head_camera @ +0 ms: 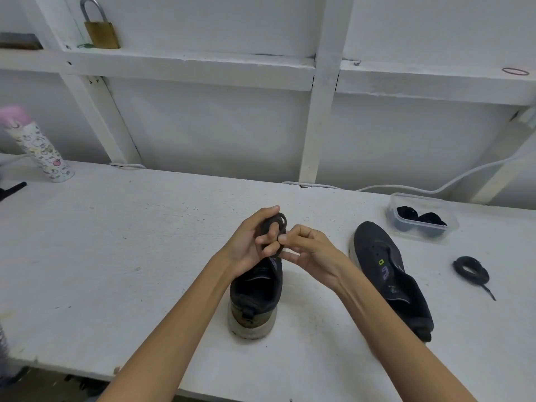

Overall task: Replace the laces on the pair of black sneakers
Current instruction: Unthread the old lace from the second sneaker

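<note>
A black sneaker (255,297) stands on the white table with its heel toward me, just below my hands. A coiled black lace (279,224) is wound round the fingers of my left hand (252,242). My right hand (307,248) pinches that coil at its near side. The second black sneaker (388,274) lies to the right with no lace in its eyelets. Another coiled black lace (471,271) lies on the table farther right.
A clear plastic box (422,217) with dark laces inside stands at the back right. A patterned bottle with a pink cap (37,146) stands at the back left. A white cable (435,187) runs along the wall. A padlock (101,30) sits on the shelf.
</note>
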### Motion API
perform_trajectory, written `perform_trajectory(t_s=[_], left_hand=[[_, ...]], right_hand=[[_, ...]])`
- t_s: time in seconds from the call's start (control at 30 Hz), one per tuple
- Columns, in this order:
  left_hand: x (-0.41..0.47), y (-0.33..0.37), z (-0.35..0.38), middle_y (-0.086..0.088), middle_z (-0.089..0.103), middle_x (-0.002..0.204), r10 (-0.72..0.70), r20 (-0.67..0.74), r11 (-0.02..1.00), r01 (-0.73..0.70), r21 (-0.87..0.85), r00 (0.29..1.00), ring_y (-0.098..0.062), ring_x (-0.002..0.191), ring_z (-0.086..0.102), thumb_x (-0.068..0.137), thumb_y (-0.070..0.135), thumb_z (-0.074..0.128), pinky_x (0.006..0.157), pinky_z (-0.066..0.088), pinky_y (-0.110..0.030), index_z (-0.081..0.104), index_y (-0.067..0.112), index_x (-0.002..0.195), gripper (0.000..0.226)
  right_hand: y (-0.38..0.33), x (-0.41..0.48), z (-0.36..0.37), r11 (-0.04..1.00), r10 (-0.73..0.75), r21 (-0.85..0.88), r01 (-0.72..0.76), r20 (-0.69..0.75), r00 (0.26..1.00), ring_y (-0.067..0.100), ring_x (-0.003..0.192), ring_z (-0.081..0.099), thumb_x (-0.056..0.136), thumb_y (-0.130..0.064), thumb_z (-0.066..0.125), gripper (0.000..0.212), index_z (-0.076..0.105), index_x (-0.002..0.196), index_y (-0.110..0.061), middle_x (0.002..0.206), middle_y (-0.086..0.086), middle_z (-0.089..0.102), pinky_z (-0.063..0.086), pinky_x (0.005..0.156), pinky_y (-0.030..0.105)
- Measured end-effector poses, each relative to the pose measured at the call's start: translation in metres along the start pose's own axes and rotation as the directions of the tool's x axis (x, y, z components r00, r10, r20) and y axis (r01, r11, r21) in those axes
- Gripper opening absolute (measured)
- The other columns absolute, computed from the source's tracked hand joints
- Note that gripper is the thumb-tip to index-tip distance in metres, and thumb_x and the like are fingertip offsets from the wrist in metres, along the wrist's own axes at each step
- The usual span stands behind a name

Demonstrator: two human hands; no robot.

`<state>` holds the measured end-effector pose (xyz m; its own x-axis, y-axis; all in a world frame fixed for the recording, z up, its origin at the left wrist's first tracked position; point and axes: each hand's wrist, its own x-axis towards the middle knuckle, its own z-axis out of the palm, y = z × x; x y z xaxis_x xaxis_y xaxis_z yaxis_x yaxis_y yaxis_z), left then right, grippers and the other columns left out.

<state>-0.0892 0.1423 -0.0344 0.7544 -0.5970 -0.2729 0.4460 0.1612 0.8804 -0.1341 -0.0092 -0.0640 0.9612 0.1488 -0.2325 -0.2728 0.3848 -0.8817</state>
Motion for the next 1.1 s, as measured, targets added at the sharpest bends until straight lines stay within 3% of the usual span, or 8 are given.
perform_trajectory(t_s=[0.07, 0.13, 0.23, 0.37, 0.63, 0.83, 0.97, 1.1], left_hand=[[0.001, 0.0, -0.001, 0.006, 0.019, 0.032, -0.022, 0.004, 1.0, 0.022, -0.014, 1.0, -0.011, 0.032, 0.033, 0.081, 0.044, 0.056, 0.053, 0.038, -0.021, 0.044, 0.017, 0.04, 0.051], [0.002, -0.001, 0.001, 0.006, 0.019, 0.031, -0.039, -0.011, 0.999, 0.039, -0.006, 0.999, -0.011, 0.032, 0.034, 0.082, 0.044, 0.056, 0.052, 0.038, -0.021, 0.042, 0.017, 0.038, 0.053], [0.006, -0.005, 0.005, 0.005, 0.024, 0.035, -0.027, -0.063, 1.0, 0.027, 0.005, 0.998, -0.012, 0.037, 0.039, 0.092, 0.037, 0.052, 0.052, 0.039, -0.021, 0.048, 0.014, 0.043, 0.055], [0.012, -0.008, 0.01, -0.003, 0.041, 0.046, 0.04, -0.106, 0.999, -0.036, 0.034, 0.994, -0.016, 0.05, 0.056, 0.097, 0.028, 0.053, 0.052, 0.048, -0.021, 0.058, 0.004, 0.06, 0.044], [0.023, -0.022, 0.01, -0.004, 0.056, 0.052, 0.176, -0.255, 0.955, -0.101, 0.28, 0.951, -0.019, 0.058, 0.06, 0.09, 0.025, 0.068, 0.072, 0.057, -0.032, 0.063, 0.007, 0.063, 0.033], [0.029, -0.024, 0.011, -0.01, 0.067, 0.063, 0.338, -0.289, 0.829, -0.138, 0.542, 0.895, -0.024, 0.065, 0.066, 0.091, 0.03, 0.066, 0.077, 0.059, -0.041, 0.068, -0.004, 0.085, 0.035], [0.032, -0.022, 0.006, -0.011, 0.067, 0.093, 0.371, -0.263, 0.736, -0.11, 0.668, 0.89, -0.026, 0.089, 0.065, 0.092, 0.037, 0.061, 0.086, 0.053, -0.041, 0.069, 0.008, 0.087, 0.031], [0.033, -0.01, -0.01, -0.019, 0.07, 0.1, 0.207, -0.203, 0.87, -0.086, 0.485, 0.957, -0.033, 0.094, 0.068, 0.092, 0.037, 0.062, 0.087, 0.056, -0.042, 0.069, 0.006, 0.095, 0.032]], right_hand=[[0.0, 0.001, 0.002, 0.999, -0.047, -0.01, 0.047, 0.033, 0.998, 0.055, 0.126, 0.044, 0.076, -0.008, 0.08, 0.032, 0.05, 0.069, -0.016, 0.111, 0.038, 0.048, 0.037, 0.11, 0.059], [-0.002, -0.001, 0.004, 0.994, -0.095, -0.051, 0.098, 0.064, 0.993, 0.056, 0.12, 0.051, 0.083, -0.002, 0.072, 0.033, 0.045, 0.072, -0.017, 0.104, 0.038, 0.054, 0.038, 0.108, 0.057], [-0.005, -0.003, 0.006, 0.969, -0.179, -0.17, 0.177, 0.005, 0.984, 0.039, 0.084, 0.068, 0.089, 0.012, 0.051, 0.028, 0.042, 0.079, -0.012, 0.086, 0.031, 0.066, 0.052, 0.085, 0.044], [-0.009, 0.001, 0.002, 0.938, -0.227, -0.288, 0.194, -0.086, 0.97, 0.021, 0.059, 0.058, 0.089, 0.014, 0.05, 0.025, 0.044, 0.084, -0.01, 0.078, 0.018, 0.066, 0.051, 0.066, 0.032], [-0.013, 0.018, -0.003, 0.851, -0.258, -0.516, 0.094, -0.255, 0.932, 0.022, 0.059, 0.061, 0.081, 0.012, 0.059, 0.017, 0.058, 0.089, -0.003, 0.074, 0.021, 0.062, 0.056, 0.064, 0.037], [-0.008, 0.022, 0.001, 0.736, -0.365, -0.669, 0.103, -0.264, 0.893, 0.013, 0.054, 0.063, 0.084, 0.002, 0.057, 0.013, 0.067, 0.077, -0.002, 0.059, 0.004, 0.066, 0.055, 0.058, 0.025], [-0.012, 0.021, -0.005, 0.766, -0.362, -0.634, 0.108, -0.286, 0.887, 0.015, 0.061, 0.067, 0.084, 0.003, 0.061, 0.007, 0.067, 0.084, 0.007, 0.066, 0.005, 0.067, 0.059, 0.062, 0.029], [-0.023, 0.009, -0.015, 0.914, -0.163, -0.4, 0.066, -0.214, 0.963, 0.019, 0.074, 0.07, 0.089, -0.001, 0.066, 0.011, 0.068, 0.094, 0.009, 0.079, 0.011, 0.069, 0.061, 0.069, 0.033]])
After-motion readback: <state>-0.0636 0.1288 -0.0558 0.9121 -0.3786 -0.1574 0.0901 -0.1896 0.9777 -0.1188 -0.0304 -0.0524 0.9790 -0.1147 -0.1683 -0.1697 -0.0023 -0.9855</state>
